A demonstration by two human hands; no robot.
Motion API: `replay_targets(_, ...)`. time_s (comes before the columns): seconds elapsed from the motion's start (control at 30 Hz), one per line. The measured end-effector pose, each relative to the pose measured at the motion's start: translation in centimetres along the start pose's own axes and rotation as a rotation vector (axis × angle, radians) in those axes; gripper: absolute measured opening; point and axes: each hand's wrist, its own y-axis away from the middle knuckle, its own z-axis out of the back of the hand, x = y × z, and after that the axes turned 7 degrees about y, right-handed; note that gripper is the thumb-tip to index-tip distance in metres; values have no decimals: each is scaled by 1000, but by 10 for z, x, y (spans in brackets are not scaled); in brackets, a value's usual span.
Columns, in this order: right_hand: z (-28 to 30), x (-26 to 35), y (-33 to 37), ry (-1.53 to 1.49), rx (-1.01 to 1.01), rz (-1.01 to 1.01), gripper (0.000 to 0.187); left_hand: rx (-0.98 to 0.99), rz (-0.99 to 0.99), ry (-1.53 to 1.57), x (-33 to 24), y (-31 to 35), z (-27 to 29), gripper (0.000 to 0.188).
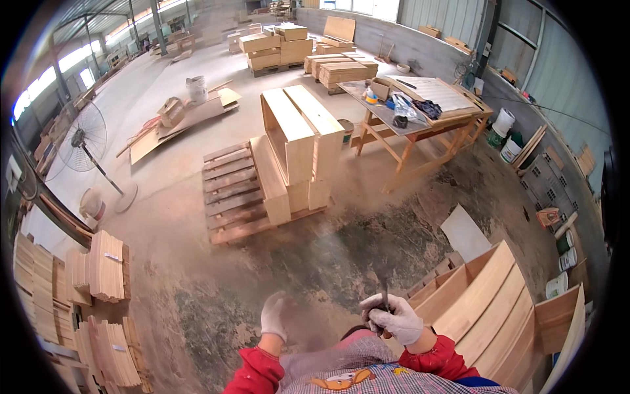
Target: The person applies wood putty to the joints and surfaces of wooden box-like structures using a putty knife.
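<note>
My right hand (398, 320), in a whitish work glove, is closed around a dark, narrow tool (384, 295) that points upward; its exact kind is too small to make out. My left hand (274, 318), gloved the same way, is raised to the left, apart from the right one, with its fingers smeared by a blur. Just right of my right hand lies a large wooden piece of curved, pale slats (482, 299). Red sleeves and a checked apron (341, 368) show below both hands.
Ahead, wooden drawer-like boxes (295, 141) stand on a slatted pallet (226, 187). A worktable (413, 128) holding bottles and bags is beyond to the right. Stacked boards (108, 266) and a standing fan (82, 141) are left. A pale sheet (466, 233) lies on the floor.
</note>
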Motion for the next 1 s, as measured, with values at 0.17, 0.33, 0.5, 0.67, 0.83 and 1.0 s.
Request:
replay_targets(0.17, 9, 35, -114, 20, -34, -35, 26, 20, 0, 87, -12, -84, -3, 27)
replay_targets(0.33, 45, 75, -231, 20, -127, -48, 21, 219, -92, -201, -2, -218, -11, 29)
replay_targets(0.5, 64, 127, -341, -108, -157, -45, 20, 92, 165, -50, -86, -297, -131, 29)
replay_targets(0.67, 81, 162, -415, -68, -131, -74, 24, 56, 143, -158, -122, -413, -184, 28)
replay_targets(0.83, 93, 189, -486, -162, -301, -98, 24, -82, -174, -296, -136, -585, -190, 31)
replay_targets(1.0, 110, 203, -522, -213, -486, -131, 25, -197, -154, -307, -140, -729, -229, 46)
